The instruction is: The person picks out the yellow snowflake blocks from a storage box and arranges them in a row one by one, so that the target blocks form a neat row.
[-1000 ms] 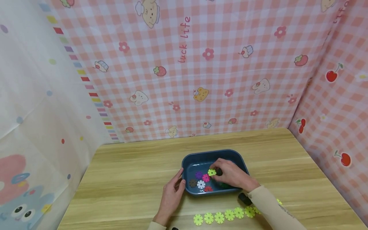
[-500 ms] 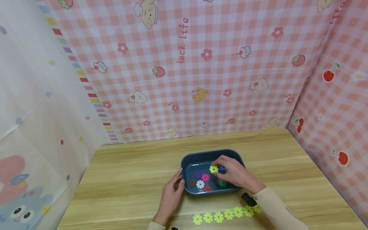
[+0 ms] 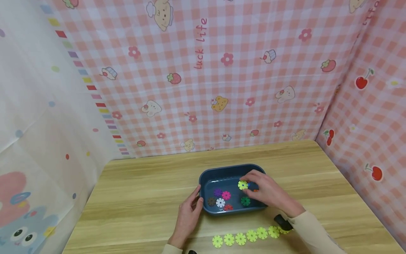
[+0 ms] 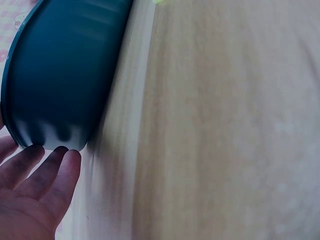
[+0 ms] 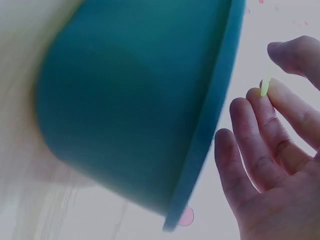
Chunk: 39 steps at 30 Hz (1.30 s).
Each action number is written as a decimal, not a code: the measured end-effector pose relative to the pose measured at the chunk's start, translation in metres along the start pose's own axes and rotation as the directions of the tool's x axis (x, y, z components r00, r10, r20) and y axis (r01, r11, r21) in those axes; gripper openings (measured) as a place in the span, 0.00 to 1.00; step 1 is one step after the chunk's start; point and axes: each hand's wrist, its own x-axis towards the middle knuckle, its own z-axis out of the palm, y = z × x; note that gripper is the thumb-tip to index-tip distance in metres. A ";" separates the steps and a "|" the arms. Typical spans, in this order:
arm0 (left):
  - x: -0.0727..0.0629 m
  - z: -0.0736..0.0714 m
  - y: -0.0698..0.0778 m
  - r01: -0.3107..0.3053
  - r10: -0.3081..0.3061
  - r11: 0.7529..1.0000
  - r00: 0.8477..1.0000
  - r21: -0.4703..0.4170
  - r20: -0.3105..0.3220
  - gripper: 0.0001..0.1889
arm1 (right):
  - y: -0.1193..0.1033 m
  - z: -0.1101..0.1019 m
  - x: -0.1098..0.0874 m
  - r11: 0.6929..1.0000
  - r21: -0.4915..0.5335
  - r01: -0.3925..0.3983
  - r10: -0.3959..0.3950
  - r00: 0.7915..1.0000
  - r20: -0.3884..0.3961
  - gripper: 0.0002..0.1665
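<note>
My right hand (image 3: 271, 190) pinches a yellow-green notched plastic disc (image 3: 242, 185) between thumb and fingers above the dark blue tray (image 3: 234, 171). In the right wrist view the yellow-green disc (image 5: 265, 87) appears edge-on, above the tray's rim. My left hand (image 3: 188, 213) is at the tray's left end, its fairly straight fingers (image 4: 67, 172) resting against the outer wall. Inside the tray lie a purple disc (image 3: 217, 192), a pink disc (image 3: 226, 195), a brown one, a white disc (image 3: 220, 203), a red one and a green disc (image 3: 245, 201). Blue and orange pieces show partly behind the right hand.
A row of several yellow-green discs (image 3: 240, 239) lies on the wooden table (image 3: 142, 204) in front of the tray; the right forearm covers its right end. Patterned cloth (image 3: 190, 88) hangs behind and at both sides.
My right hand, still pinching the yellow-green disc, has moved right and slightly up, uncovering the green disc in the tray. The left hand keeps its place at the tray.
</note>
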 end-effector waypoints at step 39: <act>0.002 0.000 0.000 0.002 -0.002 1.000 1.000 0.013 0.001 0.24 | 0.023 -0.031 -0.060 0.996 -0.081 0.026 -0.042 0.979 -0.200 0.19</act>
